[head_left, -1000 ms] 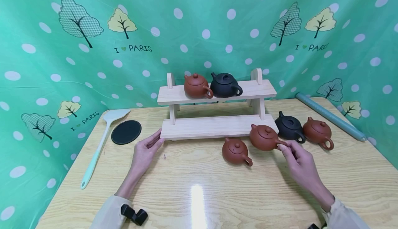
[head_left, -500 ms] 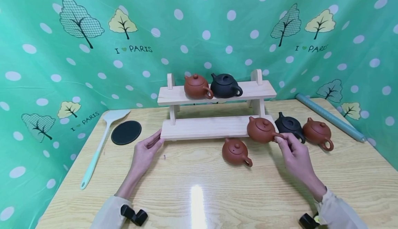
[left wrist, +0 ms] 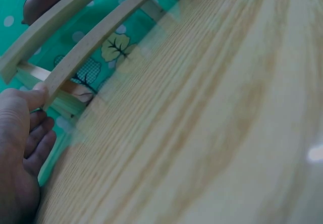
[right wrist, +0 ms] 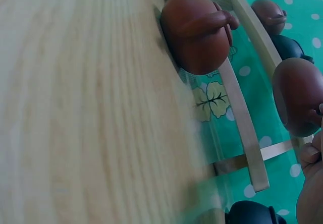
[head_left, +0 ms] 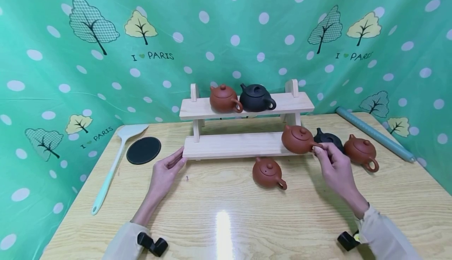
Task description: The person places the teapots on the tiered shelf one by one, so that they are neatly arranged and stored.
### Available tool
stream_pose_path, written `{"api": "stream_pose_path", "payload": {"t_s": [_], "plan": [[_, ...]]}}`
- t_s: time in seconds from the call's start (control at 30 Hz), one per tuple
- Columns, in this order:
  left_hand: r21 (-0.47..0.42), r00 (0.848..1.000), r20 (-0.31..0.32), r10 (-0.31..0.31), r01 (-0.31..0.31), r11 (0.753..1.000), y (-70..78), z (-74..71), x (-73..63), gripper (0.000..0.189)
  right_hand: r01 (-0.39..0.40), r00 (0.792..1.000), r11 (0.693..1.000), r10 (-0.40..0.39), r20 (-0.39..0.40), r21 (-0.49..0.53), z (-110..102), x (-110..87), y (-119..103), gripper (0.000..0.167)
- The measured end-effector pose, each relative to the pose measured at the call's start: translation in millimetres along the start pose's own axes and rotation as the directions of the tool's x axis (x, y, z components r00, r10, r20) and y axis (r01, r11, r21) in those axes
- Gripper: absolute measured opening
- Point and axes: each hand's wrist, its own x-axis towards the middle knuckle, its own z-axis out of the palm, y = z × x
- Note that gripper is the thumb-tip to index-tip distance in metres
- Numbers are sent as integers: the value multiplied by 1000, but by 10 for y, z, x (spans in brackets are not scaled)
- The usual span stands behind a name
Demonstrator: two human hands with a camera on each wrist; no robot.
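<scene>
My right hand (head_left: 337, 170) pinches the handle of a reddish-brown teapot (head_left: 297, 139), which overlaps the right end of the lower board of a two-tier wooden shelf (head_left: 236, 145). In the right wrist view this teapot (right wrist: 298, 97) appears raised, its underside turned to the camera. My left hand (head_left: 165, 173) grips the left end of the lower board, thumb at the edge (left wrist: 38, 94). On the upper board sit a brown teapot (head_left: 224, 98) and a black teapot (head_left: 256, 97). Another brown teapot (head_left: 267, 172) stands on the table before the shelf.
Right of the shelf stand a black teapot (head_left: 327, 138), partly hidden by my right hand, and a brown teapot (head_left: 361, 152). Behind them lies a blue-green roll (head_left: 374, 133). A pale spatula (head_left: 114, 166) and a black round mat (head_left: 143, 150) lie at left.
My right hand has carried the brown teapot upward and slightly left, from the shelf's front right corner to over the lower board. The left hand has stayed at the shelf's end.
</scene>
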Motion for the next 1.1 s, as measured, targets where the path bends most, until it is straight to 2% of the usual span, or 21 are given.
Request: {"api": "stream_pose_path", "payload": {"t_s": [0.23,0.5,0.73,1.1], "plan": [[-6,1000,-2,-12,12,1000,8,-2,1,45,-41,999,999,41,10,-26,1,108,-3,9],[-28,1000,7,-27,28,999,38,-5,-2,45,-4,1000,999,4,3,-40,33,240,-14,7],[-32,1000,1,-29,29,999,28,2,-4,45,-40,999,999,40,1,-13,33,319,-23,10],[-25,999,-3,-35,35,999,34,5,-7,45,-54,999,998,54,-8,-28,19,469,-29,12]]}}
